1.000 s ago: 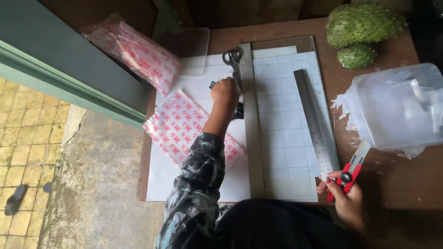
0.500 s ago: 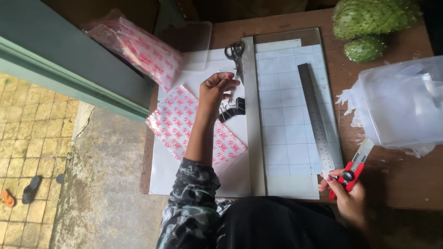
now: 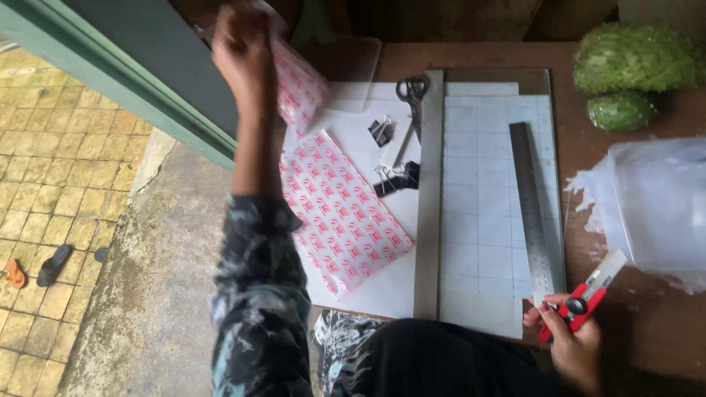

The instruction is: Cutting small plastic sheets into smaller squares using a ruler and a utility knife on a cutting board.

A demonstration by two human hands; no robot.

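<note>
A: Head view only. Your left hand [image 3: 239, 45] is raised at top left, fingers closed on a clear bag of red-and-white printed packets [image 3: 298, 84]. It's blurred, so the exact grip is hard to tell.

B: How does the bag handle?

A: I'd judge it light, floppy and slick. Pinch it at the top edge, because a grip on the middle will sag.

B: And the right hand?

A: Your right hand [image 3: 570, 342] is closed around a red utility knife [image 3: 585, 298] at the lower right, blade out. It sits just beside the steel ruler [image 3: 531, 209] on the gridded cutting mat [image 3: 478, 213].

B: Any containers?

A: There's a translucent plastic tub [image 3: 658, 206] at the right, with contents too hazy to tell. A second packet sheet [image 3: 342, 209] lies flat on white paper, with binder clips [image 3: 393, 176] and scissors [image 3: 413, 92] near it.
</note>
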